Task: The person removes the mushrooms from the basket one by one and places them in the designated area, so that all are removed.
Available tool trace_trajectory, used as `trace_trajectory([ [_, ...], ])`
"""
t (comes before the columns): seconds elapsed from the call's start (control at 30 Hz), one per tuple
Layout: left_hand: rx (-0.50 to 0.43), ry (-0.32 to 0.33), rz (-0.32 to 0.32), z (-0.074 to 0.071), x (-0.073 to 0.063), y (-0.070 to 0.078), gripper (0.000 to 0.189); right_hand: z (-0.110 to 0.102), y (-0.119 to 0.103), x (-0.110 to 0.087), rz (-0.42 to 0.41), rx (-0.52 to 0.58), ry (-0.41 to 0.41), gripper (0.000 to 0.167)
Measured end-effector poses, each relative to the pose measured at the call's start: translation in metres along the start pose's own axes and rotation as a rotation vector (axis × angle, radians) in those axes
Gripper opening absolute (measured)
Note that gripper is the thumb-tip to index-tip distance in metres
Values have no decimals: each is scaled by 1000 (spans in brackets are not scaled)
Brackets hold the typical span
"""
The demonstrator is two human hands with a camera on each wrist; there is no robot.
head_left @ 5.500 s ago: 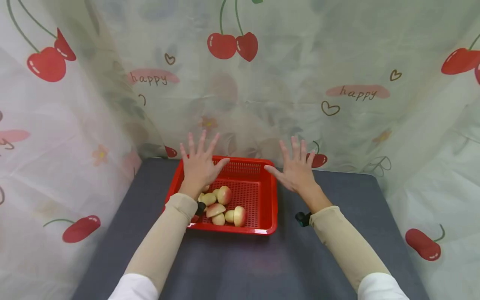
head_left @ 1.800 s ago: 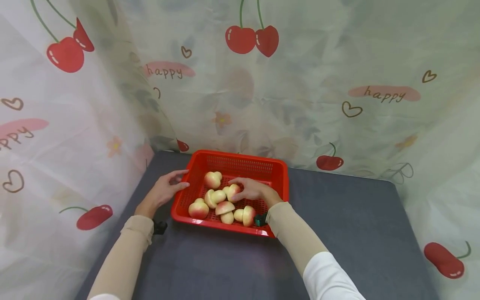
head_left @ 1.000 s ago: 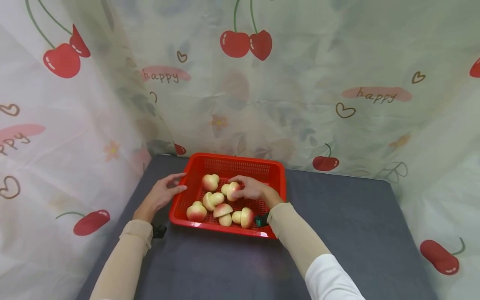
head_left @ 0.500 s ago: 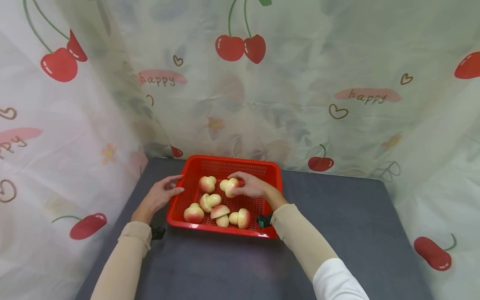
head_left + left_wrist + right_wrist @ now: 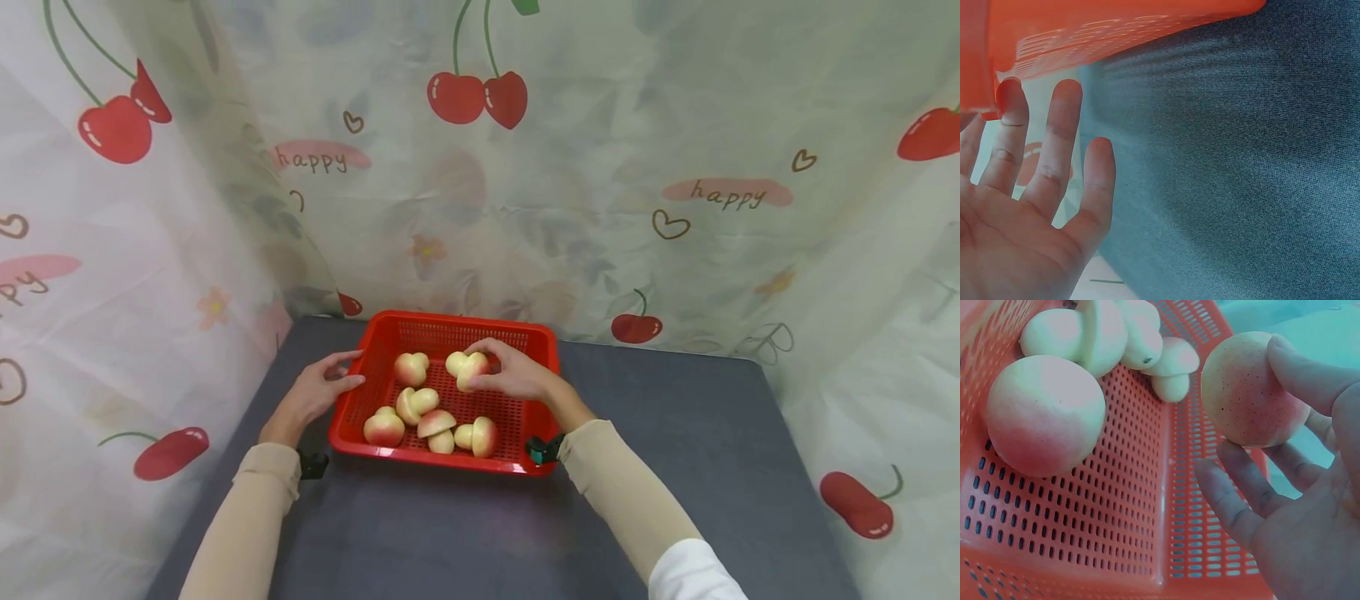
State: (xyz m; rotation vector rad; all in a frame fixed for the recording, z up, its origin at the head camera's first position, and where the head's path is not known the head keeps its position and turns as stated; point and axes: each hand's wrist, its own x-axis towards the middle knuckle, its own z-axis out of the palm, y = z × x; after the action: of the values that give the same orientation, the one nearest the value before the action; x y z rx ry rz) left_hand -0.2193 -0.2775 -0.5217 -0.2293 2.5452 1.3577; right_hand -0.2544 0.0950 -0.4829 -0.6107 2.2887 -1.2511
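Observation:
My right hand [image 5: 517, 372] holds a toy mushroom [image 5: 467, 370] with a pink-cream cap above the basket floor. In the right wrist view the thumb presses the speckled cap [image 5: 1254, 390] from one side, with fingers under it. My left hand [image 5: 311, 398] is at the left rim of a red plastic basket [image 5: 442, 464], fingers loosely extended. Its fingertips touch the rim's outer side in the left wrist view, where the palm [image 5: 1016, 244] shows. Several similar mushrooms lie in the basket: one [image 5: 412, 368] at the back left, another [image 5: 477, 437] at the front.
The basket stands on a dark grey table [image 5: 450, 533]. Behind and beside the table hangs a pale curtain [image 5: 570, 150] printed with cherries and the word happy. Each wrist carries a small dark camera, such as the one on the right wrist [image 5: 543, 448].
Both hands, first spread apart over the table and basket, have come to the basket. The right hand has taken hold of a mushroom and shifted it up and slightly right; the left stays at the rim.

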Motion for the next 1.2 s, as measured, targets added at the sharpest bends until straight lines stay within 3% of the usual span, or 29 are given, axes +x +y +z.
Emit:
trace_trajectory([
  [0.33, 0, 1, -8, 1, 2, 1, 59, -15, -2, -21, -27, 13, 52, 57],
  [0.67, 17, -4, -28, 1, 3, 2, 60, -32, 11, -39, -16, 91, 105, 53],
  [1.03, 11, -6, -22, 1, 2, 6, 61, -52, 29, -65, 56, 105, 287, 60],
  [1.2, 18, -8, -25, 0, 1, 6, 61, -55, 43, -74, 44, 156, 373, 58],
])
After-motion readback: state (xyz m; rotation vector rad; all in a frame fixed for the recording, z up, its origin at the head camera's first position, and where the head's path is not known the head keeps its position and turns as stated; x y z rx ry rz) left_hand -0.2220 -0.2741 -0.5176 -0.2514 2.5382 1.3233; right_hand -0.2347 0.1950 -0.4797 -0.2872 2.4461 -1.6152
